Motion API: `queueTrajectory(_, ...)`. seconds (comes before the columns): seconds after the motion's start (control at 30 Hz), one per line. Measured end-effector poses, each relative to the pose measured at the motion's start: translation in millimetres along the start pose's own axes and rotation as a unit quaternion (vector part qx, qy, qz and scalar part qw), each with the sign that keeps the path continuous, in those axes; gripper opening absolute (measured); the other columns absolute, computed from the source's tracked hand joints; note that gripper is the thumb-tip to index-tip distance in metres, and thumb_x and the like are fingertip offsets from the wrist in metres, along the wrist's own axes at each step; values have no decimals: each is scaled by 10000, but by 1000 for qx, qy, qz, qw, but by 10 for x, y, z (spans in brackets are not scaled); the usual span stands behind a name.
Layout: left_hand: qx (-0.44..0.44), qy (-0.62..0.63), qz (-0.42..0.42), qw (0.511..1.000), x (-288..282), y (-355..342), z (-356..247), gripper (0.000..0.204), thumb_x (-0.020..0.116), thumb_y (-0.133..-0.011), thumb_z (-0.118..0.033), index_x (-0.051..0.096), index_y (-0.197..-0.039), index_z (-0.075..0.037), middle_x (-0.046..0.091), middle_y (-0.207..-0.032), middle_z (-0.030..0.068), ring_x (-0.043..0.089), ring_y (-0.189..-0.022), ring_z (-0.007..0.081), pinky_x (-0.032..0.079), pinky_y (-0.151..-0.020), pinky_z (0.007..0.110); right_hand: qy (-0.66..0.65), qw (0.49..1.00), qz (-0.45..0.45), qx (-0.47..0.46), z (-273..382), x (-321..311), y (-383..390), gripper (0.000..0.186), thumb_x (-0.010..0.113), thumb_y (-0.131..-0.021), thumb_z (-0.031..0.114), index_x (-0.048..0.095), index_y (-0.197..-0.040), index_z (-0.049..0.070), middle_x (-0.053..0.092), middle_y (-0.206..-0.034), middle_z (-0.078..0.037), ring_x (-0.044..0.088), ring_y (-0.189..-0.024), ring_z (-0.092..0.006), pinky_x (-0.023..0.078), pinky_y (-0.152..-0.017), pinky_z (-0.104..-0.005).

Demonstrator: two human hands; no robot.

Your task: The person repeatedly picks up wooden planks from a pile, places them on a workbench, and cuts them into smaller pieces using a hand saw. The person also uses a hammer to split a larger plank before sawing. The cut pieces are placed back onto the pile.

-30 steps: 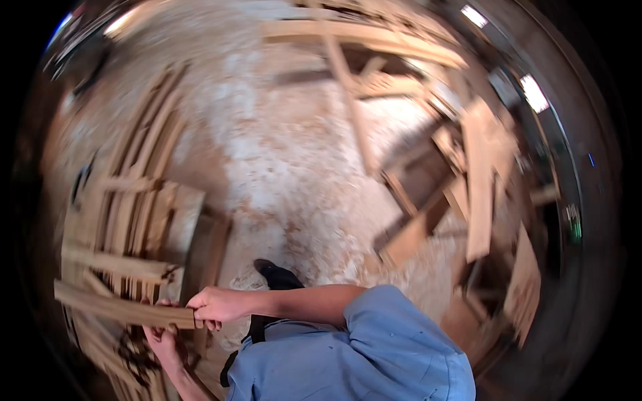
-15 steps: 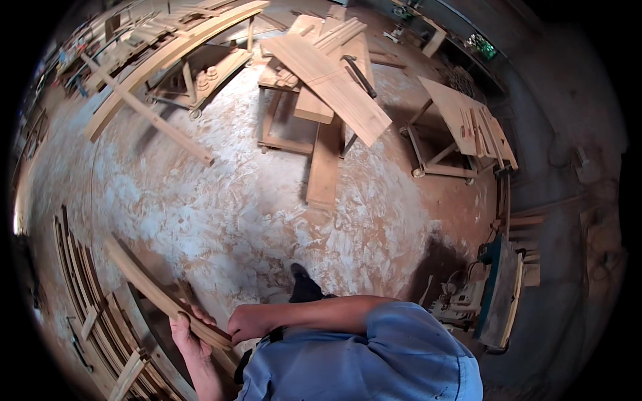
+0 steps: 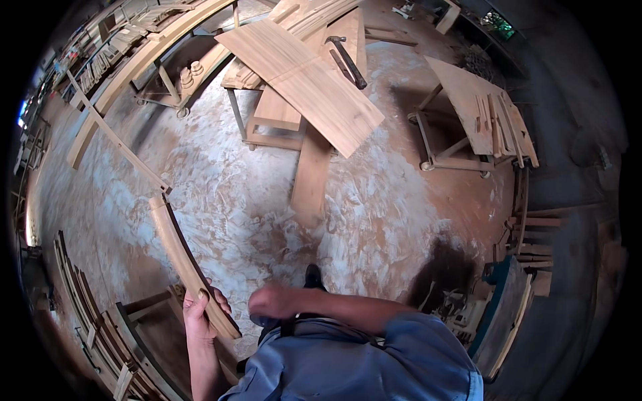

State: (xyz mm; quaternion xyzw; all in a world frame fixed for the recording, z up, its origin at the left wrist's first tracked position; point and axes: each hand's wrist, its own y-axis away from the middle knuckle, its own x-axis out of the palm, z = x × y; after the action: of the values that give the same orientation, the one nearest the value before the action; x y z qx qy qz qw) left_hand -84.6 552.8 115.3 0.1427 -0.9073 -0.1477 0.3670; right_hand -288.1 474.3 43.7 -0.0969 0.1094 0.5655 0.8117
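My left hand (image 3: 198, 319) is wrapped round a long, slightly curved wooden board (image 3: 178, 250), with the thumb across its face. The board slants from my left side up and away over the floor, its near end beside my body. Bent in front of my waist, my right arm ends in my right hand (image 3: 270, 299), just right of the board's near end and apart from it. That hand looks curled, but motion blurs its fingers and I cannot make out anything in them.
Ahead, a work stand carries a wide wooden panel (image 3: 311, 77) and a hammer (image 3: 346, 60). A wheeled cart (image 3: 461, 113) bears wood strips at the right. Long timbers (image 3: 144, 57) lie far left, stacked strips (image 3: 83, 301) near left. A machine (image 3: 498, 311) stands near right.
The board in my left hand has swung to point more straight ahead. My right hand has moved off its near end to the right. The whole view has shifted slightly.
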Motion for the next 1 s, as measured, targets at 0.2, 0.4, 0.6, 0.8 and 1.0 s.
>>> queueTrajectory(0.2,36,-101,-85,991,252,-297,41,304,663,-887,-185,532,-1114,-32,616,-777,130,619,-613,223,553,-558,341,437,868,-17,234,-629,-1813,529,156,515,-852,119,660,-834,65,653,-912,-134,633,-883,-336,494,-805,-469)
queueTrajectory(0.4,-9,-127,-81,988,425,-1052,188,221,577,-926,-95,527,-1131,-32,616,-840,117,619,-693,211,541,-600,344,41,809,-503,303,-1239,-2996,1269,228,599,-925,254,670,-985,46,658,-897,-61,620,-838,-194,511,-768,-337)
queueTrajectory(0.6,-65,-142,-16,988,1147,-2242,672,251,584,-913,-49,578,-1162,-17,658,-976,80,632,-860,170,544,-708,319,-295,668,-570,377,-1987,-3708,1520,521,597,-941,392,479,-1264,1,605,-1079,-136,608,-836,-243,559,-671,-381)
queueTrajectory(0.8,-151,-115,-15,982,1827,-3484,1564,254,628,-890,-78,619,-1138,-24,666,-1003,59,630,-910,178,507,-825,323,-478,616,-546,306,-2872,-4348,1390,478,574,-954,403,504,-1204,1,615,-1034,-141,623,-805,-223,542,-608,-355)
queueTrajectory(1.0,-191,-71,-107,973,2304,-4029,1912,304,620,-908,-93,592,-1199,-9,664,-1071,79,636,-988,199,510,-880,349,-582,544,-547,257,-2497,-4223,981,235,511,-989,266,553,-1025,38,614,-792,-76,592,-617,-190,496,-551,-324)
